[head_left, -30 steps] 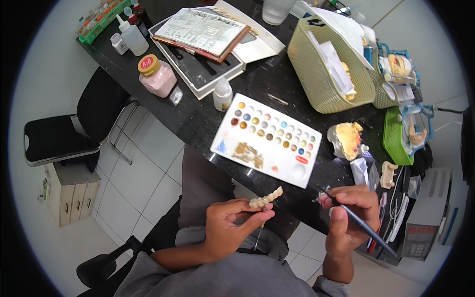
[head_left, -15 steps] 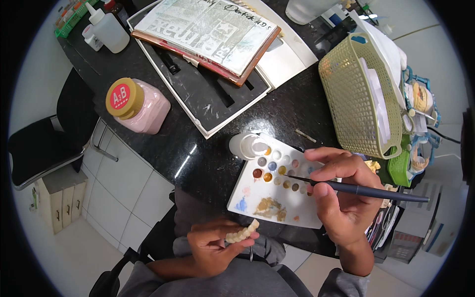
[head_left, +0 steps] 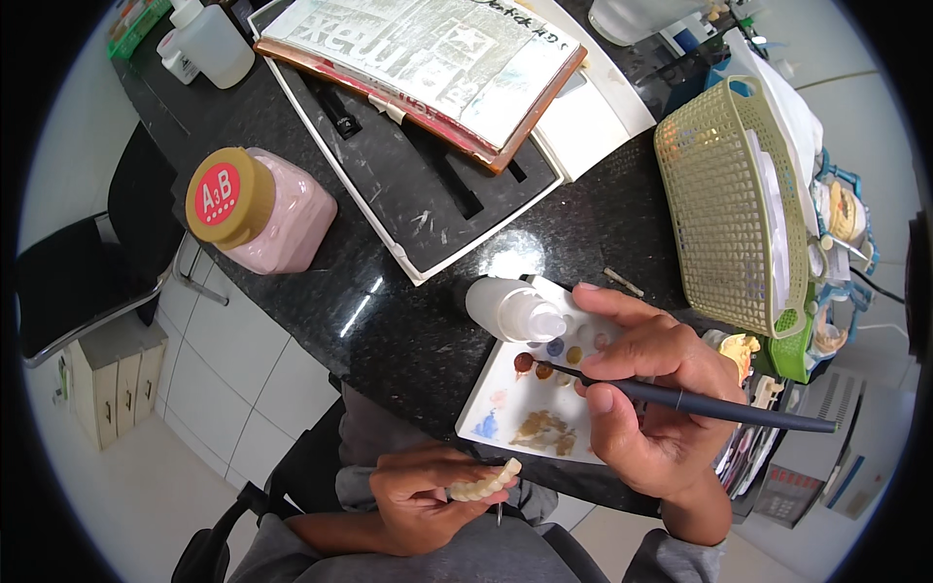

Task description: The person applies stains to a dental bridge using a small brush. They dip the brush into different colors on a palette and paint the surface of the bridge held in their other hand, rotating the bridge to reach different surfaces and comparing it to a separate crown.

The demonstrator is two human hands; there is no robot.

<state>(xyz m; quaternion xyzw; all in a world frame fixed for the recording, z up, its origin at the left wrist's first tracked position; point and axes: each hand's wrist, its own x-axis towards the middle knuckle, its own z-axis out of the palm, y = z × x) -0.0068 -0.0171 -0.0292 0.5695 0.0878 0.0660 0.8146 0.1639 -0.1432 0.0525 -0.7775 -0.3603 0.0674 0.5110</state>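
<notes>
My left hand [head_left: 413,500] is closed on a cream-coloured dental bridge [head_left: 488,481], a curved row of teeth, low in front of my body. A thin metal piece shows just below that hand. In my right hand [head_left: 671,398] is a slim dark paintbrush [head_left: 748,415], gripped like a pen. Its fine tip reaches a red-brown well on the white paint palette [head_left: 501,413], which has several coloured wells and smears of blue, pink and tan. My right fingers hide part of the palette's right side. A small whitish container [head_left: 496,311] stands at the palette's far left corner.
A pink jar with a gold lid [head_left: 282,214] stands to the left. Farther back, a notebook [head_left: 437,68] lies on a black-and-white case [head_left: 428,248]. On the right are a plastic basket [head_left: 724,204] and dental models [head_left: 841,214]. Bottles [head_left: 219,49] stand at far left.
The brush tip has moved left across the palette, from a yellowish well to the red-brown one. My left hand still holds the dental bridge, turned slightly. The whole view has shifted a little.
</notes>
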